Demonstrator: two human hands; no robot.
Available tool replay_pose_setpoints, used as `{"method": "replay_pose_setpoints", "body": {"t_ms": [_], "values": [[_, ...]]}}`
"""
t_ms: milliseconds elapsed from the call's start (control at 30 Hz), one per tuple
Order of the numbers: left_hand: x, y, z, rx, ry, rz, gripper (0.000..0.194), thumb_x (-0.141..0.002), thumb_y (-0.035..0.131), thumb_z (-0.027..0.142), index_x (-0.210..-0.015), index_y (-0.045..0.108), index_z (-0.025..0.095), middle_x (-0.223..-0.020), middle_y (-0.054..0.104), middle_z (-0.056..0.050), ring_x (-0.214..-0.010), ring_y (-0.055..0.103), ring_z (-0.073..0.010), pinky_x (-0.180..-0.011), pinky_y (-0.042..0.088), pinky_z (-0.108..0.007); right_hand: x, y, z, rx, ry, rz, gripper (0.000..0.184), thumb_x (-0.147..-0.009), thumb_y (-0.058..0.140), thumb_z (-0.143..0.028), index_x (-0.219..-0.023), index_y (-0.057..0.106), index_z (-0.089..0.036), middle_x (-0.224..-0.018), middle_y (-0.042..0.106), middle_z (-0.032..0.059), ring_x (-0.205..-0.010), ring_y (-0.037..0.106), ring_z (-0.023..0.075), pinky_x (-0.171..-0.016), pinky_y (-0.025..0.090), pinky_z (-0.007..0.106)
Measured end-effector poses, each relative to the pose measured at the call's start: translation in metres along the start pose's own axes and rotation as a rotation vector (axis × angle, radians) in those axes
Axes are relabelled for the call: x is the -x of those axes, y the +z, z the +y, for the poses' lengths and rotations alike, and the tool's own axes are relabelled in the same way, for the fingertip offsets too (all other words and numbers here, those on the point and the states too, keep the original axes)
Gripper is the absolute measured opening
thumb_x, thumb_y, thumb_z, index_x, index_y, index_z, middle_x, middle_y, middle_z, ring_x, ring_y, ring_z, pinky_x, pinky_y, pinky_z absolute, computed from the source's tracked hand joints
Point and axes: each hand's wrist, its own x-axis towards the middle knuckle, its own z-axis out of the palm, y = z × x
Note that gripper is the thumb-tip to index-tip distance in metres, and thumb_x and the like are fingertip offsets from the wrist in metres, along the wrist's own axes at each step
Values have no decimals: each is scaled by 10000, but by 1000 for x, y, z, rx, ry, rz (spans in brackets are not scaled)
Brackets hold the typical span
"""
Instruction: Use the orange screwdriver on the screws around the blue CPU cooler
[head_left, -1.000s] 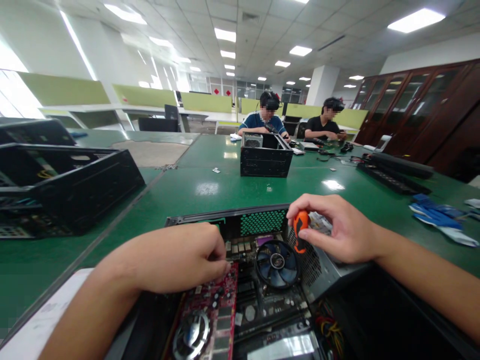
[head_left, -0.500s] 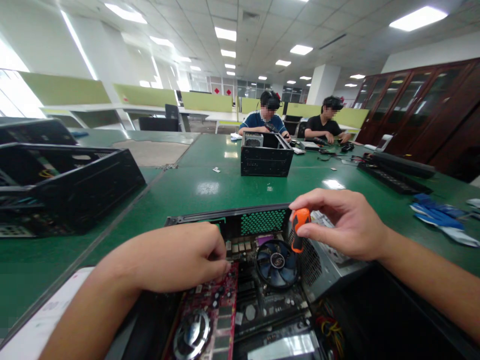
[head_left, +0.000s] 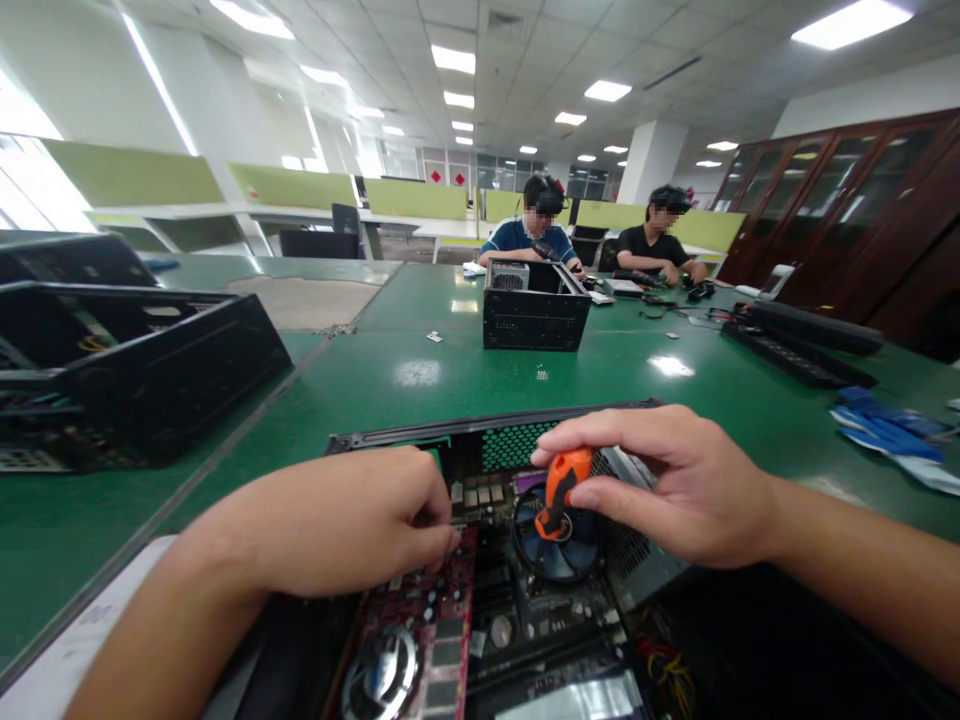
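My right hand (head_left: 667, 490) pinches the handle of an orange and black screwdriver (head_left: 561, 490) between thumb and fingers. It is held over the CPU fan (head_left: 529, 545) inside an open computer case (head_left: 375, 436); the tool's shaft is hard to see. My left hand (head_left: 375, 515) is closed, its fingertips pressed together on the upper end of a red graphics card (head_left: 450, 580) with a silver round cooler (head_left: 382, 670). What the curled fingers touch underneath is hidden. Beside the fan sits the metal power supply (head_left: 645, 555).
Across the green table (head_left: 420, 400) stands another black case (head_left: 536, 320), with more open cases (head_left: 165, 380) at left. Blue gloves (head_left: 885, 425) and a long black panel (head_left: 795, 350) lie at right. Two people (head_left: 532, 235) sit working at the far side.
My right hand has moved left with the screwdriver, from beside the power supply to above the fan, and the handle now tilts. My left hand stays nearly in place on the graphics card.
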Motion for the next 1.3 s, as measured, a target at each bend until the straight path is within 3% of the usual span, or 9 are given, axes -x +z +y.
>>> {"method": "replay_pose_setpoints", "body": {"t_ms": [167,233,300,400,600,700,900,1133,1300], "values": [[0,-1,-5,66,69,2,377,-975,717,425,-627,687,283,-587,678,4,-527,522,-190,-524,347,-383,-25,-1,-5,-22,42,-100,275,-1175,861,-278,-1438,934,-250,-1260,1006,63,-1031,964,210,-969,773,290],[0,-1,-6,80,81,-1,363,-968,727,417,-631,691,286,-588,685,-1,-526,525,-195,-522,346,-393,-37,3,-5,-34,41,-128,243,-1160,845,-275,-1380,945,-260,-1270,1001,53,-1083,961,222,-996,767,303],[0,-2,-5,81,72,-14,348,-968,706,413,-645,693,284,-604,696,-1,-544,558,-200,-535,360,-387,-42,8,-4,-51,-32,-116,236,-1131,809,-247,-1323,947,-255,-1232,1000,55,-1064,957,227,-989,767,310],[1,-2,-2,60,47,-16,338,-969,682,414,-659,691,279,-618,704,3,-561,590,-201,-555,374,-369,-39,8,-2,-49,-126,-70,247,-1084,799,-177,-1289,936,-190,-1149,996,81,-973,954,221,-957,768,299],[2,1,-4,43,25,16,340,-996,707,432,-696,743,277,-629,717,-4,-562,595,-201,-562,378,-363,-21,-17,-13,53,66,-27,243,-1119,849,-223,-1328,964,-271,-1135,997,50,-904,945,218,-902,764,308],[2,2,-5,27,29,28,340,-1002,711,441,-709,764,277,-635,713,-7,-571,584,-207,-571,388,-368,-16,-17,-13,47,83,-19,239,-1112,864,-228,-1327,962,-261,-1123,1000,48,-876,937,209,-899,764,304],[1,0,-3,23,14,14,350,-1005,701,434,-694,741,278,-634,708,-2,-569,578,-203,-594,395,-367,-9,0,1,22,41,10,252,-1126,854,-238,-1358,951,-223,-1202,1005,88,-974,961,222,-938,763,298],[0,1,-7,0,19,31,370,-1014,699,505,-723,798,298,-673,751,-24,-594,613,-225,-590,430,-373,-10,2,2,48,-4,-14,260,-1149,833,-213,-1387,932,-183,-1276,1002,120,-1109,979,248,-1066,776,342],[1,1,-6,-14,-4,26,341,-1003,692,457,-730,799,286,-664,753,-18,-593,619,-220,-595,426,-373,-9,5,4,48,-17,-26,259,-1157,821,-201,-1394,925,-176,-1298,997,127,-1163,977,243,-1078,760,312]]}}
